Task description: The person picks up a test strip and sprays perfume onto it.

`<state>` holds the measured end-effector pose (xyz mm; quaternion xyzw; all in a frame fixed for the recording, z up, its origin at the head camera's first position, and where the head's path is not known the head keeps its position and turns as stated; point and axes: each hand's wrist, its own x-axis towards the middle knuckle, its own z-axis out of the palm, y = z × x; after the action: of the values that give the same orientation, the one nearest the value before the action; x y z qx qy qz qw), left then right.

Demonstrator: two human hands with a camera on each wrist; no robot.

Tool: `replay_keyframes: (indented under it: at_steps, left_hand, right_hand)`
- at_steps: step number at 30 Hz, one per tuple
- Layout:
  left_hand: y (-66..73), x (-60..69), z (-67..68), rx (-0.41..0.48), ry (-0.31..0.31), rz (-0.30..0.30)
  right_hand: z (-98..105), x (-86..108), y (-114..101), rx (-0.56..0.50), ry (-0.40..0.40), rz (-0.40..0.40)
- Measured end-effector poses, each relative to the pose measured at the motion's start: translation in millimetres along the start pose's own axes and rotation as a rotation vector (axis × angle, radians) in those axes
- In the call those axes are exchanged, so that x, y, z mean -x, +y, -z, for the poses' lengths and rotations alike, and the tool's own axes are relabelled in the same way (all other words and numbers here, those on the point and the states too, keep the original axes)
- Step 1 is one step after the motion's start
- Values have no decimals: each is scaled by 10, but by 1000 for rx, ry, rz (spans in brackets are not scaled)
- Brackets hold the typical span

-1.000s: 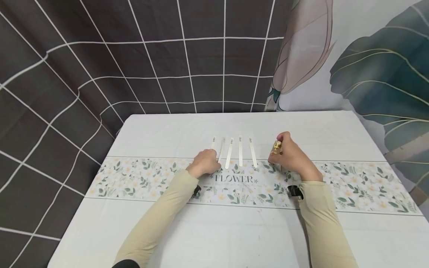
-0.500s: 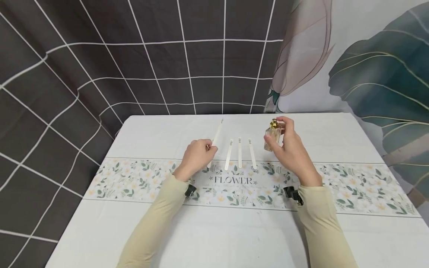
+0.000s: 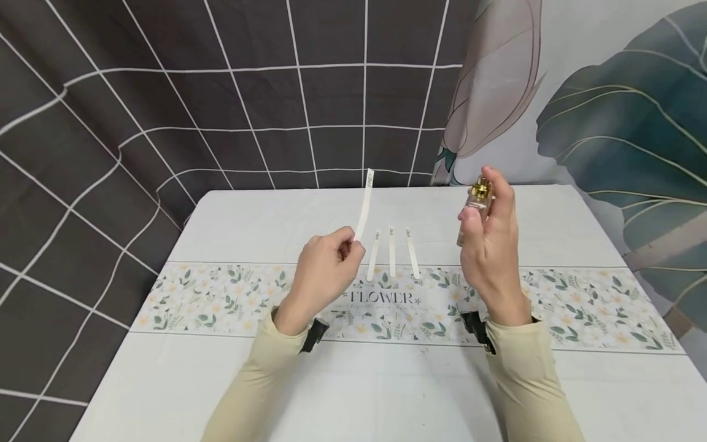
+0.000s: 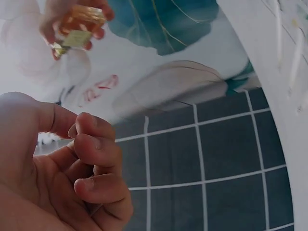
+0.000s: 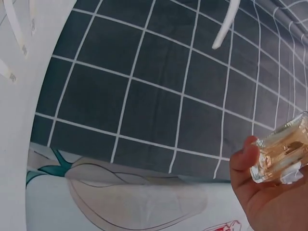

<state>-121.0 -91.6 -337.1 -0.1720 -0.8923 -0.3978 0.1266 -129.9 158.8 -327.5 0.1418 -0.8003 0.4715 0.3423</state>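
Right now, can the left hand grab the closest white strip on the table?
Probably yes: the left hand is near the closest white strip, with nothing seen between them. But it pinches a raised strip, so it might have to let go first.

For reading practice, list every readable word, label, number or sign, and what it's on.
"FLOWER": floral band across the white cloth.
Too small: line beneath FLOWER; print on slim white paper strips.
Too blurred: red marks on white leafy hanging cloth.
None legible: clear glass bottle with gold top.
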Motion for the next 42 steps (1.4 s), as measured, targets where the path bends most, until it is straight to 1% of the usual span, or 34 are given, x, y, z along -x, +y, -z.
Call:
replay_keyframes:
  at_steps: [5, 12, 17, 22, 26, 31, 42]
  left_hand:
    - [136, 65, 26, 0, 18, -48]
    - [232, 133, 43, -16, 38, -106]
    - [279, 168, 42, -22, 46, -145]
    - [326, 204, 31, -36, 34, -190]
    - [356, 230, 24, -41, 25, -220]
    - [374, 262, 20, -39, 18, -236]
    - [396, 281, 15, -31, 0, -228]
  right_hand:
    - [-15, 5, -30, 17, 39, 8]
    - [-20, -12, -27, 67, 32, 53]
    - [-19, 0, -45, 94, 9, 27]
    - [-29, 11, -69, 99, 11, -3]
    - [-30, 14, -72, 107, 7, 4]
    - [-35, 21, -79, 108, 3, 2]
    - [-25, 39, -91, 115, 6, 1]
